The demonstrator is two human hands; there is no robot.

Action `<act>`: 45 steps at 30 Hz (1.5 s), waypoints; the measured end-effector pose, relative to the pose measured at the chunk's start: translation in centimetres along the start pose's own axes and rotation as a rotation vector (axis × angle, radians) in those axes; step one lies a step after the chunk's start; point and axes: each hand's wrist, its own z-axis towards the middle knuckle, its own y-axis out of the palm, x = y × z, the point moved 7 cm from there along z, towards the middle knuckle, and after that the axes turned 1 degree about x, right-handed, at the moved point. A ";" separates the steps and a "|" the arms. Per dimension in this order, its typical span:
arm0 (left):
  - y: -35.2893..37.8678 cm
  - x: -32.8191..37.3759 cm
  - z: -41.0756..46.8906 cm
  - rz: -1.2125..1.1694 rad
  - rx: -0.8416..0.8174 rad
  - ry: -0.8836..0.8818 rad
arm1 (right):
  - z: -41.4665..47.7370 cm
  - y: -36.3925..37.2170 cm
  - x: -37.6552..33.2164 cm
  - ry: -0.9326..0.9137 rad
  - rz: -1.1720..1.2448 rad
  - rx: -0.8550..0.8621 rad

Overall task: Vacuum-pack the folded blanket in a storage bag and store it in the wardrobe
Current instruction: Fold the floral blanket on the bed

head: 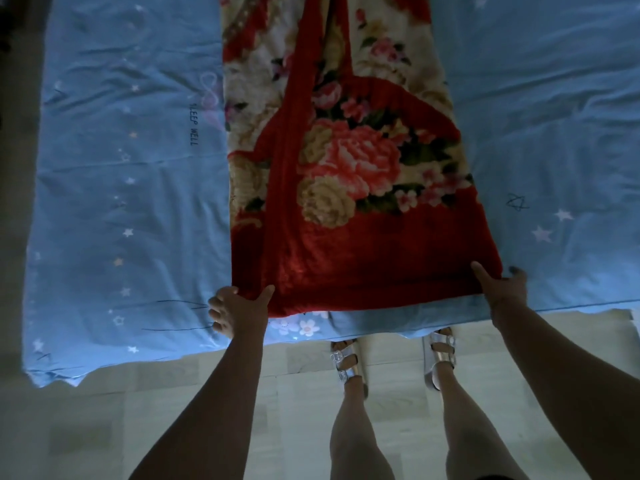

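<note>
Left hand (235, 308), right hand (504, 287), fingers (221, 303) seemingly gripping blanket (346, 202) corners

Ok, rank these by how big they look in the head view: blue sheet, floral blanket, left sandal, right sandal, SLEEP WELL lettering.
1. blue sheet
2. floral blanket
3. left sandal and right sandal: they look alike, so they are not ranked against each other
4. SLEEP WELL lettering, the smallest
</note>
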 end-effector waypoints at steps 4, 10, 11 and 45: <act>2.3 0.3 2.5 -0.150 -0.249 0.027 | 0.0 1.1 -2.7 -0.146 -0.047 -0.190; 1.7 1.1 2.2 -0.027 -0.314 0.169 | 0.5 -1.4 -3.2 -0.173 0.042 -0.185; 1.6 0.6 1.8 -0.001 -0.309 0.151 | 0.5 -1.8 -2.5 -0.166 0.016 -0.149; -28.0 -7.8 -10.2 -0.638 0.176 0.179 | -43.6 9.1 -20.3 -1.135 -0.131 -0.595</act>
